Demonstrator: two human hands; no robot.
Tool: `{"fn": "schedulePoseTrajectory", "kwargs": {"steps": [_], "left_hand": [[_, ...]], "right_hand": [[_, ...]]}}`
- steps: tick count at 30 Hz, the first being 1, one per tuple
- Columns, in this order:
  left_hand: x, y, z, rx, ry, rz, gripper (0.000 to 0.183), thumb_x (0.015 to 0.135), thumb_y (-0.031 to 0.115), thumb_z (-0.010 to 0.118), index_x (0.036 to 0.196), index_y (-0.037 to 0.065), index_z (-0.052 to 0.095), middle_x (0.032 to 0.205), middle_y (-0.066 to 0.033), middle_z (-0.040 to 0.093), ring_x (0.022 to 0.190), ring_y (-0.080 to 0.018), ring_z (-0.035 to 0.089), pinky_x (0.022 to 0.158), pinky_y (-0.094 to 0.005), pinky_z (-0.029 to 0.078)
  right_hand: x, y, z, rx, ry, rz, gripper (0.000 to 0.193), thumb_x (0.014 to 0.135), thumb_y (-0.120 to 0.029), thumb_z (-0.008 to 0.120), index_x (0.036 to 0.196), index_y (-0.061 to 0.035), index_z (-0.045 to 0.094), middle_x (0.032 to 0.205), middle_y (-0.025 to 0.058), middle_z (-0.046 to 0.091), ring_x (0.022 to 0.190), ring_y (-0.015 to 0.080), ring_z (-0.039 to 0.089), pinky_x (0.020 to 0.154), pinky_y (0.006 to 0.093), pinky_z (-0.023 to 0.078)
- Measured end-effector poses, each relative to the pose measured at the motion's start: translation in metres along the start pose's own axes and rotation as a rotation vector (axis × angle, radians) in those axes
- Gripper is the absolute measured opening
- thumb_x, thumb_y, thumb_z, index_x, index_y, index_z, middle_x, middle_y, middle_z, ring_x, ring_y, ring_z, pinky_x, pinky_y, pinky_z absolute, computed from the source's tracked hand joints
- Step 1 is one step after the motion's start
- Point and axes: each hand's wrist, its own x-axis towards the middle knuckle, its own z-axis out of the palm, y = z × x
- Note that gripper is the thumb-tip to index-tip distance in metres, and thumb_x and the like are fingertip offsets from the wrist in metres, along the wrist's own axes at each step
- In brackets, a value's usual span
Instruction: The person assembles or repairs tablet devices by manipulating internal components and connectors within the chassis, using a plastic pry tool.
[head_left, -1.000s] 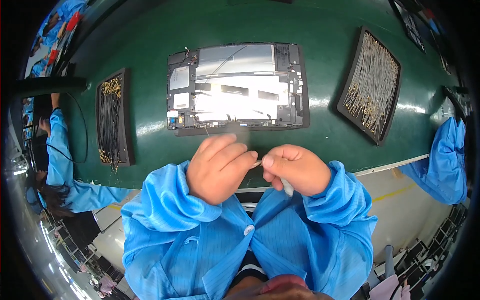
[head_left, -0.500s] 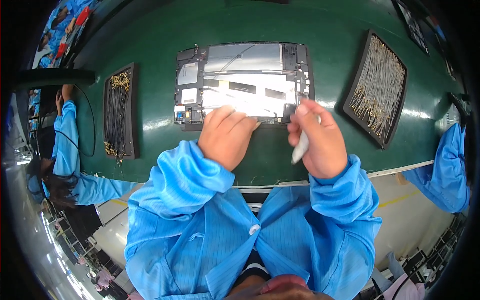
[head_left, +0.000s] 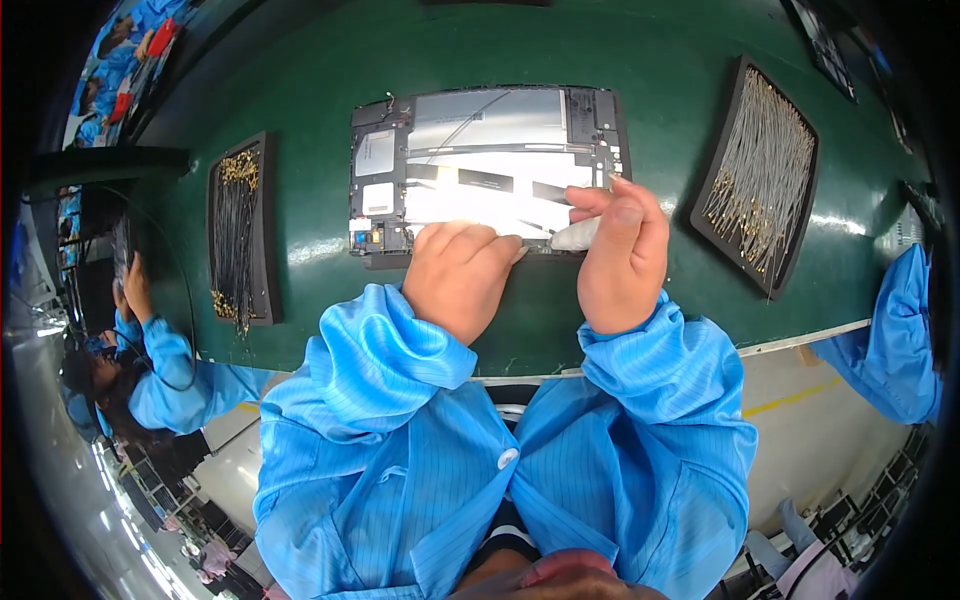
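Observation:
An opened tablet (head_left: 585, 125) lies on the green table in front of me, its silvery battery area, dark flat cables and small boards exposed. My left hand (head_left: 458, 275) rests on its near edge, fingers curled and close together; the fingertips are hidden, so what they pinch cannot be made out. At the tablet's near right part, my right hand (head_left: 625, 265) is closed around a whitish, tapered tool (head_left: 574, 237). The tool points left, with its narrow end low over the near edge. Its exact kind is not clear.
A dark tray (head_left: 268, 230) of black cables with gold-coloured ends stands at the left. Another dark tray (head_left: 703, 212) holds grey cables at the right. The table's near edge (head_left: 800, 340) runs before me. Co-workers in blue sleeves (head_left: 165, 375) sit at both sides.
My right hand has moved slightly left and turned, swinging the whitish tool from pointing toward me to pointing left over the tablet edge. My left hand stays nearly in place.

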Motion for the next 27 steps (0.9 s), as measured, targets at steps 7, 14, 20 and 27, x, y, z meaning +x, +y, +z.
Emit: {"fn": "schedulePoseTrajectory", "kwargs": {"steps": [7, 14, 20, 27], "left_hand": [[0.0, -0.003, -0.001, -0.01, -0.025, 0.005, 0.027, 0.056, -0.001, 0.062, 0.081, 0.005, 0.056, 0.078, -0.0074, 0.054, 0.075, -0.0246, 0.051, 0.067, -0.0341, 0.039], [-0.002, -0.001, -0.002, 0.0, -0.026, 0.016, 0.027, 0.055, -0.001, 0.061, 0.081, 0.005, 0.056, 0.08, -0.0081, 0.054, 0.077, -0.0255, 0.051, 0.069, -0.0345, 0.039], [-0.002, -0.006, -0.003, 0.004, -0.055, 0.038, 0.018, 0.058, 0.006, 0.056, 0.076, 0.008, 0.056, 0.076, -0.005, 0.053, 0.076, -0.0224, 0.049, 0.068, -0.0348, 0.037], [0.015, -0.063, -0.045, 0.538, 0.177, -0.31, 0.02, 0.069, 0.015, 0.053, 0.087, 0.006, 0.056, 0.077, -0.0107, 0.054, 0.077, -0.0263, 0.051, 0.065, -0.0359, 0.04]], "right_hand": [[0.001, 0.004, 0.001, -0.091, -0.042, -0.044, 0.022, 0.085, -0.018, 0.04, 0.096, 0.0006, 0.044, 0.082, 0.012, 0.058, 0.075, 0.0168, 0.054, 0.069, 0.0272, 0.041], [0.005, -0.011, 0.0, -0.251, -0.182, -0.063, 0.022, 0.083, -0.022, 0.044, 0.081, -0.002, 0.052, 0.071, 0.0134, 0.056, 0.068, 0.0247, 0.055, 0.063, 0.0301, 0.042], [0.022, -0.022, 0.01, -0.549, -0.571, -0.325, 0.016, 0.075, -0.022, 0.052, 0.071, -0.0062, 0.051, 0.063, 0.0126, 0.055, 0.06, 0.0296, 0.053, 0.055, 0.0368, 0.041], [0.047, -0.02, -0.012, -0.066, -0.108, 0.333, 0.032, 0.08, -0.023, 0.048, 0.102, 0.0002, 0.043, 0.075, 0.0072, 0.055, 0.06, 0.0127, 0.05, 0.052, 0.0252, 0.041]]}}
